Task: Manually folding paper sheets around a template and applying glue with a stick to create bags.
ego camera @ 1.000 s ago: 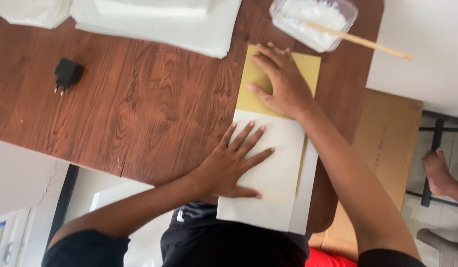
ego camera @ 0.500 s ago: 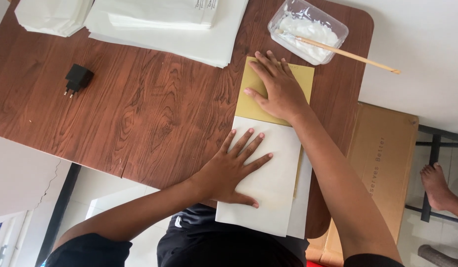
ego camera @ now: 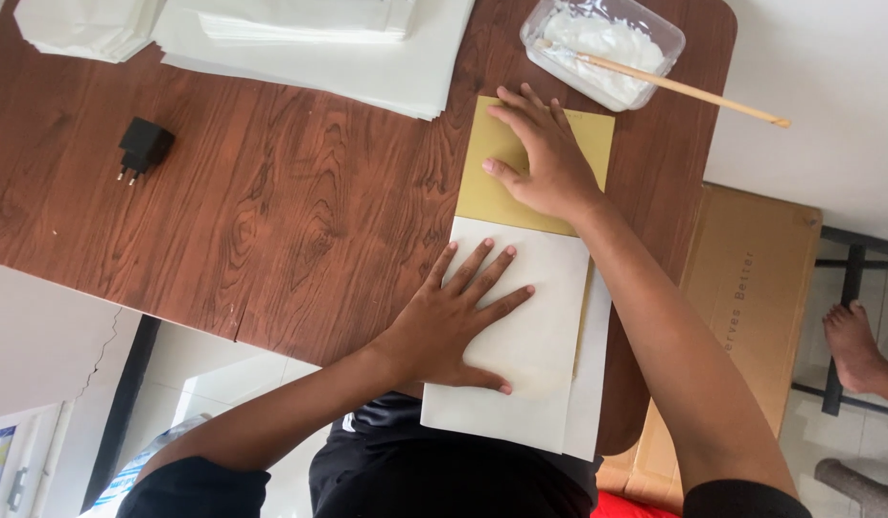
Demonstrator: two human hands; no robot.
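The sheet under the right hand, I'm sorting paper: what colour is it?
Mustard yellow sheet, flat under the right hand; head view.

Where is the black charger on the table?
In the head view, the charger lies on the table's left part, apart from both hands, just below the white paper stack.

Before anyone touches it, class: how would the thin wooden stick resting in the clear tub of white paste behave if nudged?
The wooden stick looks slim and light, so probably stiff. Its long end overhangs the clear tub, so a nudge would likely pivot or tip it out. The tip in the white paste may stick and drag.
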